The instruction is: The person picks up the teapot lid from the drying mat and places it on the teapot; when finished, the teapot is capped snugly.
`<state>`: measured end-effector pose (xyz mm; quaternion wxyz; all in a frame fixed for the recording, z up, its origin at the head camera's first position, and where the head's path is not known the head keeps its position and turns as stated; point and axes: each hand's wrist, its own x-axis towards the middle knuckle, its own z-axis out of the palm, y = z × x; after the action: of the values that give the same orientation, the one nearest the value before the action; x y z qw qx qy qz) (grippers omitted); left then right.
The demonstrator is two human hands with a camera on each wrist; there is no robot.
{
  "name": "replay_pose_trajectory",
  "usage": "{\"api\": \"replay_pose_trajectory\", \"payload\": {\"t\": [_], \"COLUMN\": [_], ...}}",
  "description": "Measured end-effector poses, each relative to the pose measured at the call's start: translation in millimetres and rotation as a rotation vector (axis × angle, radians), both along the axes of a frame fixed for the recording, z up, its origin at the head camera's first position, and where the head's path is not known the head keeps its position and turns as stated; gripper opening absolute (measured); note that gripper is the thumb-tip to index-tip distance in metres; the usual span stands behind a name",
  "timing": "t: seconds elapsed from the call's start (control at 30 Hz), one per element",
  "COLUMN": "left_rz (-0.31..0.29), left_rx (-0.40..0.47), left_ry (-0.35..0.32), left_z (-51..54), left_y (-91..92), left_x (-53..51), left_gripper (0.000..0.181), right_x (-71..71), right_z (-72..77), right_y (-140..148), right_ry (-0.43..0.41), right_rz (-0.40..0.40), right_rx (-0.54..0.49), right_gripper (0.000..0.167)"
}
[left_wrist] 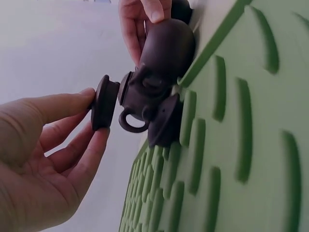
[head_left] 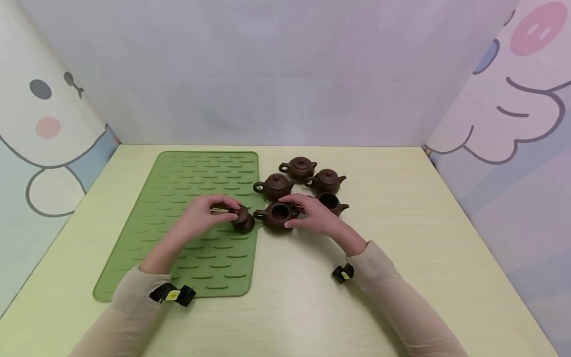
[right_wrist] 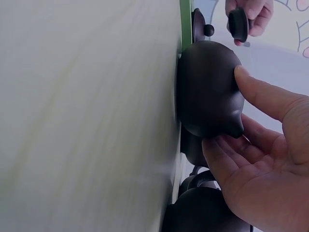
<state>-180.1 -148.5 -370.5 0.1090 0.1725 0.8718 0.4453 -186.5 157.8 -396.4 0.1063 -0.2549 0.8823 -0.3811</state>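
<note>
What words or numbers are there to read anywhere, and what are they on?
Yellow sticker on the left black gadget: dark marks, too small to read.
Smaller yellow sticker on the right black gadget: too small to read.
Teapots and green mat: no writing I can see.

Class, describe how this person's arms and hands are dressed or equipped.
The left sleeve and right sleeve are long, plain and beige. Each wrist bears a small, blocky black device, left and right, with a yellow patch. The left hand and right hand wear no gloves.
</note>
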Motion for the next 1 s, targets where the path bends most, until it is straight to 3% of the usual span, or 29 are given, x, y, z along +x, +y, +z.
{"api": "replay_pose_trajectory", "payload": {"t": [0.33,1.0], "left_rz": [-0.045,-0.098], "left_rx": [0.092,0.110], "left_ry": [0.010,0.061], "left_z": [5.8,1.7], "left_y": [29.9,72.8], "left_x": [-6.1,-11.3], "left_gripper": [0.017,0.014], "right_x": [-0.2,-0.5], "right_z": [-0.7,0.6], "right_y": [0.1,0.1], "right_ry": [0.018,0.016], "right_rz": [-0.001,0.002], "right_rx": [0.007,0.003], "right_gripper": [0.058,0.057]}}
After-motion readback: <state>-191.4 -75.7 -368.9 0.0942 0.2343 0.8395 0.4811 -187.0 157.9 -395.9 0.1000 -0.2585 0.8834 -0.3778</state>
